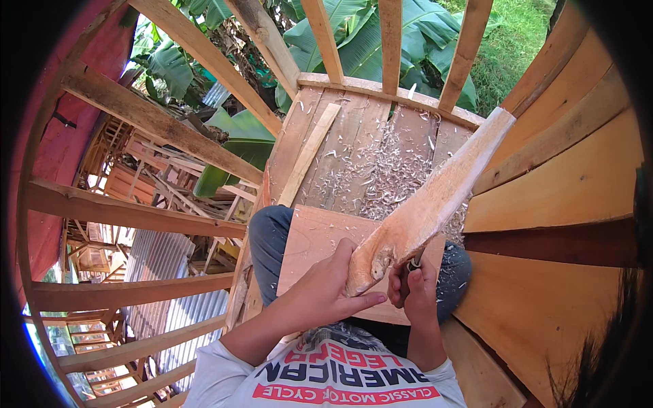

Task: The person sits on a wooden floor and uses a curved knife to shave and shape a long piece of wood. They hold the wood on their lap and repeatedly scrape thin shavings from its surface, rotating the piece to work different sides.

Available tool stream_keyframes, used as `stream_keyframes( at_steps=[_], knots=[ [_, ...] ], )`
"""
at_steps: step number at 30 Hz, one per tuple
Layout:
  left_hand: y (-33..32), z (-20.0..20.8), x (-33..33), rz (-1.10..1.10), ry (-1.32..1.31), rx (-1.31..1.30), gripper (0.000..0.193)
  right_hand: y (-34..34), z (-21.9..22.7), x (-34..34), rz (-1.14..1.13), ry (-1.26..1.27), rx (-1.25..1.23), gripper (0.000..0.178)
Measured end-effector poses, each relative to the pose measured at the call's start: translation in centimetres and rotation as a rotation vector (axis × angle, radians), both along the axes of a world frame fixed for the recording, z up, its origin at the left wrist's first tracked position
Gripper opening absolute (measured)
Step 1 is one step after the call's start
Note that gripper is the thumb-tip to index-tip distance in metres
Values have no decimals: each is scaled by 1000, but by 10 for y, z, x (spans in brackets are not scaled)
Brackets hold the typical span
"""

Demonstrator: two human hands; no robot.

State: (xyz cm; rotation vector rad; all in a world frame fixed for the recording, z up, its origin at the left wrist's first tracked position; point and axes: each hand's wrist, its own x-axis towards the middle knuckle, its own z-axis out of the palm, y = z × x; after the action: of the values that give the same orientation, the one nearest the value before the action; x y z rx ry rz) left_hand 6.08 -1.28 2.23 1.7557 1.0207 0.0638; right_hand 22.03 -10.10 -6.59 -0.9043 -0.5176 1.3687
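Fingers: left hand (pixel 326 289) grips timber piece (pixel 428 204) | right hand (pixel 411 285) beneath edge

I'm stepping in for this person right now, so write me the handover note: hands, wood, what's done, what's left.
Left hand: gripping the near end of the long wood piece, which slants up to the right.
Right hand: closed on a dark-handled tool under the wood; its blade is hidden.
A flat board lies across the lap as a rest.
Done: shavings cover the plank floor, and the wood looks freshly cut.
Left: the near end looks rough and knotty, probably more shaving.
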Motion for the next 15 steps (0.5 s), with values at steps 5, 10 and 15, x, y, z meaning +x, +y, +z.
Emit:
stream_keyframes(
  at_steps=[5, 10, 15],
  knots=[
    [-5, 3, 28, -38, 160, 171, 69, 0, 8, 10, -214, 164, 113, 47],
    [-11, -17, 15, -169, 0, 348, 56, 0, -4, 17, -279, 150, 34, 35],
    [-5, -21, 10, -183, -56, 197, 43, 0, -8, 14, -252, 128, 40, 27]
  ],
)
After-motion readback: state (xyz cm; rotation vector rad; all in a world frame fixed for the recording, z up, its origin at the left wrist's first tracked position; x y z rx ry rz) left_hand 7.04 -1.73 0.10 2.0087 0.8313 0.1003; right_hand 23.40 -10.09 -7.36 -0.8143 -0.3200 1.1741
